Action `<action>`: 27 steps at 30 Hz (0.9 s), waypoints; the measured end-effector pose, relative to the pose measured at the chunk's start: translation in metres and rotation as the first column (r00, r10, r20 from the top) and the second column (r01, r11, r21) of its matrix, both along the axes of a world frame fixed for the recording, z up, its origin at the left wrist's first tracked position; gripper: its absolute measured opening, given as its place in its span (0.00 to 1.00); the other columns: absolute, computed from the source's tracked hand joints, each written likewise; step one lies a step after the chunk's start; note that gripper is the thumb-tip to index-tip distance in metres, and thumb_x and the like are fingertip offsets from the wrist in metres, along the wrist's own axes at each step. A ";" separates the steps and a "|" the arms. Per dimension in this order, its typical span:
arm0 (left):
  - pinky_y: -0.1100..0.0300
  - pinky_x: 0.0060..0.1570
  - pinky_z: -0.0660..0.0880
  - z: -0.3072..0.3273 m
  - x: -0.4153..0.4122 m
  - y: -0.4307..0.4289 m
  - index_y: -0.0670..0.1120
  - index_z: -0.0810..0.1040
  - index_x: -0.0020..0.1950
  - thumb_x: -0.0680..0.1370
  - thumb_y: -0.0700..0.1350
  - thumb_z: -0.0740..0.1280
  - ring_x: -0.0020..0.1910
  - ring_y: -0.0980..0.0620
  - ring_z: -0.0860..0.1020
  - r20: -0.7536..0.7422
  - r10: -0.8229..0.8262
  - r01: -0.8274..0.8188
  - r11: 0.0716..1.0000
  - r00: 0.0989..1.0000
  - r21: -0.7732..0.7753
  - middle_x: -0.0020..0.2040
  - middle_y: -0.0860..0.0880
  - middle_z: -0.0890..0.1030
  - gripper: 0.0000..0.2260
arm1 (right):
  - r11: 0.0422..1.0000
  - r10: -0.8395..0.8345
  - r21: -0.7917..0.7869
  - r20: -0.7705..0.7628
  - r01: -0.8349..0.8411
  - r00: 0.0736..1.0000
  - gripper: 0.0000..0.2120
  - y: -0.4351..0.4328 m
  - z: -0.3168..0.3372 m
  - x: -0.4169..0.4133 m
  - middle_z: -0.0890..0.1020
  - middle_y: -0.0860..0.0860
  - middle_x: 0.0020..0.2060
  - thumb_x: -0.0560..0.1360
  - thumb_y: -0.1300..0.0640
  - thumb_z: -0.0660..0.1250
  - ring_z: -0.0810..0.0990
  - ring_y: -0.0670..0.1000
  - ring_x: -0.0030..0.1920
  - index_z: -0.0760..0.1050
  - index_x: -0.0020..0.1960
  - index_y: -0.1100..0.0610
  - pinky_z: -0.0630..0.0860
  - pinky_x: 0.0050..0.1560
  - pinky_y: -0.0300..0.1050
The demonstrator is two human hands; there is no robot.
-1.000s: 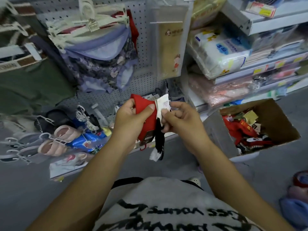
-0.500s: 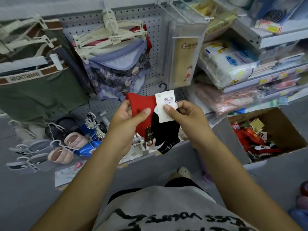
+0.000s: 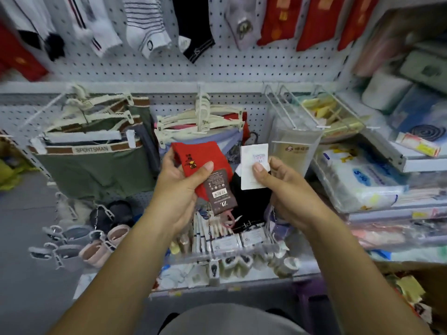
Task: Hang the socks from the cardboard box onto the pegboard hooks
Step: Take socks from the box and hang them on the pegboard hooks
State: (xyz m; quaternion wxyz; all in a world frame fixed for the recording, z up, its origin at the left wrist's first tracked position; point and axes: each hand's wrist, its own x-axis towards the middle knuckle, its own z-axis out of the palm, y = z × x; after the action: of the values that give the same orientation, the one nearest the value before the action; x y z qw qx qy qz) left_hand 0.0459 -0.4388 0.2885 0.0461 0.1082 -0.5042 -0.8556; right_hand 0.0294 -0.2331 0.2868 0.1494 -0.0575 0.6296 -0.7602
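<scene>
Holding two pairs of socks at the centre of the view, a person faces a shop pegboard (image 3: 242, 68). The left hand (image 3: 179, 189) curls round a red sock pair (image 3: 198, 158), thumb pressed on the fabric just above its brown label (image 3: 219, 192). The right hand (image 3: 285, 192) pinches the white tag (image 3: 254, 165) of a black sock pair (image 3: 251, 201) between thumb and fingers. The black pair hangs below the tag and touches the red pair's label.

At 12 o'clock a row of hung socks (image 3: 150, 27), striped white, black and red, fills the upper pegboard. At 5 o'clock only a corner of the cardboard box (image 3: 425, 274) shows, with more packs inside. At 9 o'clock green underwear (image 3: 96, 170) hangs on pale hangers.

The step in hand looks like sorting the two pairs and picking a hook for each. It likely goes best one pair at a time, with the other pair held firmly so it cannot slip. Red probably belongs with the red socks at 1 o'clock and black near the black sock at 12 o'clock. The hanging loop should meet the hook's tip squarely, then slide back toward the board, printed side out. No free hook is visible, and the tag's hanging hole cannot be made out
</scene>
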 end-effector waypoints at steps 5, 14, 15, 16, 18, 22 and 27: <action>0.44 0.64 0.77 0.016 -0.018 0.005 0.61 0.48 0.80 0.77 0.32 0.70 0.59 0.52 0.83 -0.107 0.269 -0.279 0.957 0.957 -0.085 0.62 0.48 0.82 0.44 | 0.973 0.205 -0.104 0.004 -0.204 0.979 0.20 0.011 0.020 -0.036 0.84 0.56 0.58 0.76 0.56 0.66 0.84 0.53 0.56 0.74 0.67 0.58 0.81 0.55 0.45; 0.40 0.56 0.81 0.027 -0.029 0.012 0.53 0.84 0.48 0.78 0.42 0.73 0.50 0.45 0.85 -0.181 0.504 -0.534 0.777 0.845 -0.332 0.49 0.46 0.87 0.05 | 0.899 0.424 -0.133 0.017 -0.418 0.906 0.28 0.023 0.032 -0.089 0.83 0.59 0.58 0.70 0.49 0.79 0.83 0.53 0.53 0.77 0.65 0.59 0.80 0.55 0.45; 0.39 0.56 0.81 0.029 -0.029 0.014 0.53 0.84 0.48 0.78 0.43 0.73 0.49 0.45 0.85 -0.189 0.517 -0.550 0.768 0.835 -0.328 0.49 0.47 0.87 0.05 | 0.894 0.440 -0.107 0.024 -0.435 0.898 0.23 0.021 0.034 -0.092 0.84 0.59 0.58 0.72 0.51 0.76 0.83 0.53 0.53 0.77 0.64 0.59 0.79 0.54 0.45; 0.39 0.56 0.81 0.031 -0.030 0.017 0.53 0.84 0.49 0.78 0.43 0.73 0.49 0.46 0.85 -0.196 0.520 -0.555 0.765 0.832 -0.326 0.49 0.48 0.87 0.05 | 0.887 0.459 -0.073 0.024 -0.457 0.888 0.18 0.016 0.036 -0.094 0.84 0.58 0.56 0.74 0.54 0.73 0.83 0.53 0.52 0.78 0.61 0.59 0.79 0.54 0.45; 0.42 0.57 0.81 0.034 -0.031 0.025 0.53 0.84 0.51 0.78 0.45 0.73 0.51 0.47 0.85 -0.211 0.510 -0.551 0.758 0.834 -0.349 0.51 0.49 0.87 0.04 | 0.869 0.495 -0.003 0.022 -0.495 0.869 0.12 0.003 0.039 -0.095 0.86 0.57 0.51 0.73 0.56 0.71 0.84 0.53 0.48 0.80 0.55 0.58 0.80 0.51 0.44; 0.51 0.52 0.81 0.041 -0.025 0.025 0.57 0.83 0.54 0.76 0.58 0.69 0.51 0.47 0.85 -0.192 0.415 -0.457 0.780 0.889 -0.427 0.52 0.51 0.87 0.10 | 0.883 0.469 0.041 -0.048 -0.468 0.882 0.10 -0.021 0.041 -0.103 0.86 0.59 0.46 0.75 0.61 0.71 0.85 0.52 0.42 0.78 0.54 0.65 0.81 0.43 0.41; 0.78 0.47 0.70 0.048 -0.005 -0.001 0.66 0.80 0.57 0.74 0.63 0.66 0.52 0.65 0.71 -0.320 0.421 -0.483 0.375 0.849 -0.791 0.54 0.54 0.68 0.12 | 0.880 0.474 0.001 -0.044 -0.475 0.879 0.12 -0.025 0.056 -0.121 0.87 0.58 0.47 0.73 0.59 0.72 0.86 0.52 0.42 0.80 0.54 0.62 0.81 0.40 0.41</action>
State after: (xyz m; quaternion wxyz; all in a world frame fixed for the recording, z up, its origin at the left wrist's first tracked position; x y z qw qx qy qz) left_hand 0.0409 -0.4397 0.3369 0.3407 0.1773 -0.8042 -0.4536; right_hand -0.0911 -0.2580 0.3431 0.3169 -0.2269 0.5959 -0.7022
